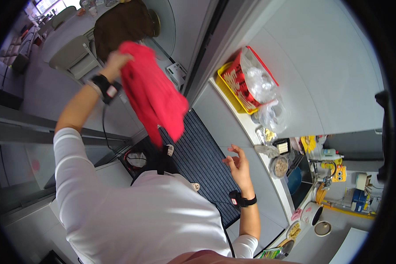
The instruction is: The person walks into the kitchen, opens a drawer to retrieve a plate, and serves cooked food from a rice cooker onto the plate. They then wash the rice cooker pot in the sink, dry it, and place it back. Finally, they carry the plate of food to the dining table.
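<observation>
A pinkish-red cloth [155, 95] hangs from my left hand [118, 62], which grips its upper end; the cloth is blurred and partly folded over itself. Its lower corners dangle above the dark ribbed floor mat [201, 145]. My right hand [239, 165] is raised beside the kitchen counter front, fingers apart and a little curled, with nothing in it. Both wrists wear black straps with small devices.
The counter [247, 127] on the right bears a yellow basket [226, 89] with a red bag, plastic bags, a bowl of food [280, 166] and a sink [305, 181]. A folding chair [74, 59] and a round stool-like brown-draped seat [122, 26] stand upper left, beyond a sliding door frame.
</observation>
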`<state>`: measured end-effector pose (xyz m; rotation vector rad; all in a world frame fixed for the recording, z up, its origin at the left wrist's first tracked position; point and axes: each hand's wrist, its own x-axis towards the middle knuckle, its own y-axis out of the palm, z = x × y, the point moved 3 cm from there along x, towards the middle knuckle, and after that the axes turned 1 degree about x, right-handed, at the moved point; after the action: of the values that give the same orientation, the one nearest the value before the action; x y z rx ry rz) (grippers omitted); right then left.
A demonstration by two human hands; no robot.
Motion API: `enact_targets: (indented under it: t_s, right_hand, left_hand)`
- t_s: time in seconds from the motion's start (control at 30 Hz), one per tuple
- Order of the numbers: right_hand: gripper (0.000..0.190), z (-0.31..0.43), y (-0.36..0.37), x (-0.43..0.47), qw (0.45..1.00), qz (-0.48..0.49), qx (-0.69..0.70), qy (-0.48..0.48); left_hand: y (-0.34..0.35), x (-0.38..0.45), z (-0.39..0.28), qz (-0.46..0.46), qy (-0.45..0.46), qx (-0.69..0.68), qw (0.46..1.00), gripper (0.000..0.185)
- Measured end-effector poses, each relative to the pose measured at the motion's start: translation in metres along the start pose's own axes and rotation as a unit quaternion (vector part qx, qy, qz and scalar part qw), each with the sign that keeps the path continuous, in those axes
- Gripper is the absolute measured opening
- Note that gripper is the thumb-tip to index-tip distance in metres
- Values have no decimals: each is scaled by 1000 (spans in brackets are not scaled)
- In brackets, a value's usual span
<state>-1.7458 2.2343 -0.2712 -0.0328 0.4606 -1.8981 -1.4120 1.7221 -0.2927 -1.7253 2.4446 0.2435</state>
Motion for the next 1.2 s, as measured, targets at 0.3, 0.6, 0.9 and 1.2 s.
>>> enact_targets:
  t_s: [0.3, 0.6, 0.9, 1.2]
  right_hand:
    - [43, 2, 8, 62, 998, -24, 16, 63]
    - [41, 6, 12, 92, 997, 4, -23, 72]
    - [35, -23, 1, 65, 998, -8, -13, 54]
    - [35, -80, -63, -73, 990, -109, 4, 85]
  left_hand:
    - [-350, 121, -248, -338, 391, 136, 845, 83]
    - [-406, 146, -52, -425, 82, 498, 751, 41]
    - [-170, 81, 102, 63, 67, 346, 934, 27]
    - [252, -167, 19, 541, 66, 315, 777, 31]
